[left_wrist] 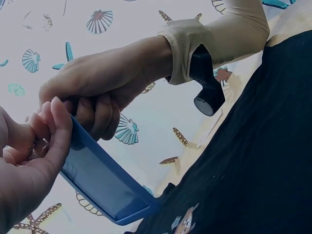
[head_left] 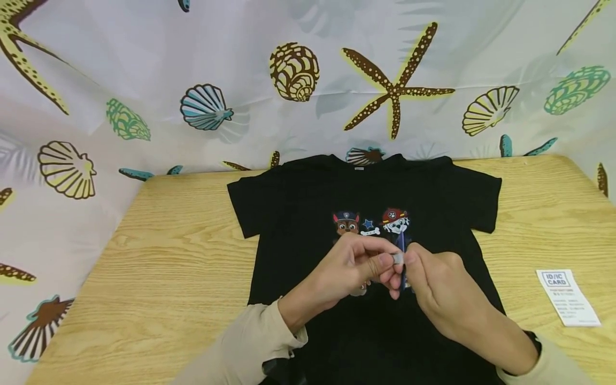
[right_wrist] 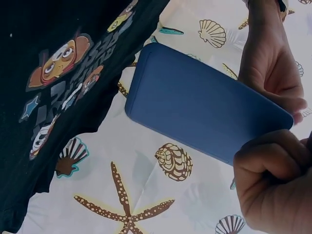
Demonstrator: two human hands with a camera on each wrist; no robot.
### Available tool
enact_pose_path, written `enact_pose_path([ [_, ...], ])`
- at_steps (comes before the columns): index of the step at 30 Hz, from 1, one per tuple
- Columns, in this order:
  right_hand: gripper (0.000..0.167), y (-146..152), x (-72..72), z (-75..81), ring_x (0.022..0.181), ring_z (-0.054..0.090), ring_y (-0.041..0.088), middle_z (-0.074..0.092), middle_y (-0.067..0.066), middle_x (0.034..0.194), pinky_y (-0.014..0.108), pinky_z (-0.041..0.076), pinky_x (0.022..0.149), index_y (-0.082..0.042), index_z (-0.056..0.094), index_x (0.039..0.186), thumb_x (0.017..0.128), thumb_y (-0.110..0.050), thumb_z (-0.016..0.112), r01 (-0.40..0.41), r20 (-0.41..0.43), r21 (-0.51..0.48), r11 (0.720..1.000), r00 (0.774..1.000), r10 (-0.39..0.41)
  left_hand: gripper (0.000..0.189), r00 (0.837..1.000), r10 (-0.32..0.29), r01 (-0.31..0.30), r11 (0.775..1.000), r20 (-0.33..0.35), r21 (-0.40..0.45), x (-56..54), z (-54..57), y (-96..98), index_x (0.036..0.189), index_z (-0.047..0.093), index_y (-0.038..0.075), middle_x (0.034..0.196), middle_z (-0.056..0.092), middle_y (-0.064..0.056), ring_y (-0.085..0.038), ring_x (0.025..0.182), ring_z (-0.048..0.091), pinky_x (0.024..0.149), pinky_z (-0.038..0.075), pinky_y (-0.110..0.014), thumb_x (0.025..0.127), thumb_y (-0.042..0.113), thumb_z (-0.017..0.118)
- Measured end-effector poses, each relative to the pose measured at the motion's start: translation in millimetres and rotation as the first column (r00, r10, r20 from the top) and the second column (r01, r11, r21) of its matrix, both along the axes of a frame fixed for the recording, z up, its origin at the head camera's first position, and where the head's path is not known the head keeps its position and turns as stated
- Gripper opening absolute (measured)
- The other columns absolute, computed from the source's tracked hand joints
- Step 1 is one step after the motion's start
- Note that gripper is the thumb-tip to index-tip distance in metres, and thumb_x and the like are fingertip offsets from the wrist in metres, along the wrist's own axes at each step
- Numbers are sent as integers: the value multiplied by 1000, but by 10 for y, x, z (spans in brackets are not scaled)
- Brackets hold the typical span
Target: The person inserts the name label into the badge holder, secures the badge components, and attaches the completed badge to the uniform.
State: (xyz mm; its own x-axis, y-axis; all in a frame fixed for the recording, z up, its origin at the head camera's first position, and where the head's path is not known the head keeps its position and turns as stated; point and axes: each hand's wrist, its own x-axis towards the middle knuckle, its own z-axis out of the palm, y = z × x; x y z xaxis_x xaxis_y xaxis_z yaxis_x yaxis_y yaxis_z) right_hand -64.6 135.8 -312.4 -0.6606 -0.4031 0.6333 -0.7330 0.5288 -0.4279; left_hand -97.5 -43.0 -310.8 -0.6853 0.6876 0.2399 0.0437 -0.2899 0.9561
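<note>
A blue card holder (right_wrist: 204, 105) is held up edge-on above the black T-shirt (head_left: 308, 214); its back shows in the right wrist view. In the left wrist view, its framed side has a pale, see-through window (left_wrist: 102, 180). My right hand (head_left: 447, 289) grips the end of the holder with curled fingers. Close beside it, my left hand (head_left: 348, 270) pinches a small silver-grey piece (head_left: 397, 259) between thumb and index finger at the holder's edge. How that piece joins the holder is hidden by the fingers. The T-shirt lies spread flat, with cartoon dogs printed on its chest.
A white paper card (head_left: 568, 299) printed "ID/IC CARD" lies on the wooden table (head_left: 168, 256), right of the shirt. Behind and left of the table hangs a white cloth (head_left: 260, 32) with shells and starfish.
</note>
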Motion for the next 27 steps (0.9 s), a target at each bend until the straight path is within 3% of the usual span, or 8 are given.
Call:
enact_pose_path([
  [4,37,-2,-6,-15,48,24,-8,29,-17,56,8,20,39,-13,42,70,106,-14,33,-13,3,-15,1000,1000,13,24,1000,-16,15,1000,8,21,-3,-17,0,99,53,-26,76,63,-3,-12,66,66,73,58,-32,99,-2,45],
  [9,33,17,-24,-34,48,28,-7,32,-17,56,8,23,40,-14,44,71,102,-6,37,-33,20,-42,999,999,34,25,999,-31,30,999,30,41,2,-28,2,98,51,-27,74,62,-2,-12,66,66,73,57,-29,99,-3,44],
  [14,32,37,-51,-53,50,34,-6,39,-16,57,7,28,43,-15,45,72,101,-2,38,-77,19,-74,994,997,79,24,998,-51,49,998,29,49,11,30,-16,95,50,-26,75,61,-2,-12,66,65,71,57,-26,99,-4,44],
  [19,33,55,-38,-33,49,29,-8,35,-15,55,9,23,41,-15,43,71,102,-4,37,-93,9,-77,993,995,94,24,996,-91,89,994,25,63,7,71,-33,95,48,-26,76,61,-2,-12,68,64,71,57,-28,99,-3,44],
  [27,34,118,-90,55,47,26,-7,32,-14,53,12,21,38,-16,45,69,98,2,41,-88,43,-103,991,995,93,25,997,-79,79,997,-15,-14,-52,129,-135,92,50,-21,72,57,-4,-11,60,56,60,52,-21,101,2,45],
])
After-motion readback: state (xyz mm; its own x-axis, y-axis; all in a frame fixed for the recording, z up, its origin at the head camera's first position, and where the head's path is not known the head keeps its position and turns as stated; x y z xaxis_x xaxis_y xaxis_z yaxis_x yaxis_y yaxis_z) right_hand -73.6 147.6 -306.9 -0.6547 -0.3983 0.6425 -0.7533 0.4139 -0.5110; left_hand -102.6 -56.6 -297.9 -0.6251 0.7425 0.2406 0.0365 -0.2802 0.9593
